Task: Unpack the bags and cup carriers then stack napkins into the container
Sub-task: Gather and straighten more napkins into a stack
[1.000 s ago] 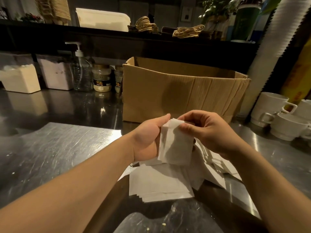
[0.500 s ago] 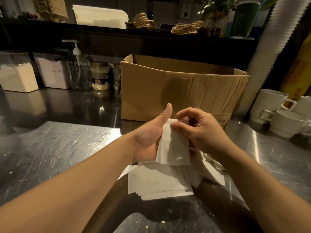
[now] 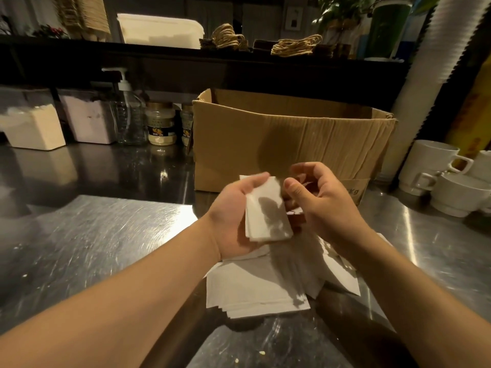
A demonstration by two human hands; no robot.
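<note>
My left hand [image 3: 233, 208] holds a small stack of folded napkins [image 3: 267, 211] in its palm, thumb lying along the top edge, so that grip is grasping the stack just above the counter [image 3: 93, 235]. My right hand [image 3: 321, 200] hangs just beside the stack with fingers curled; the thumb tip is right at the stack's upper right corner, and something white shows under the fingers, but I cannot tell whether this grip is pinching a napkin or holding nothing. Below both hands a loose pile of napkins [image 3: 255, 290] lies fanned out on the steel counter, some sheets spreading to the right under my right forearm. Directly behind my hands stands an open cardboard box [image 3: 292, 136], its near wall creased. To its left, at the back of the counter, sit a pump bottle [image 3: 130, 115], two small jars [image 3: 160, 123] and two clear tubs of powder [image 3: 34, 126]. To the right are white ceramic cups [image 3: 451, 187] and a tall column of stacked white paper cups [image 3: 430, 75]
</note>
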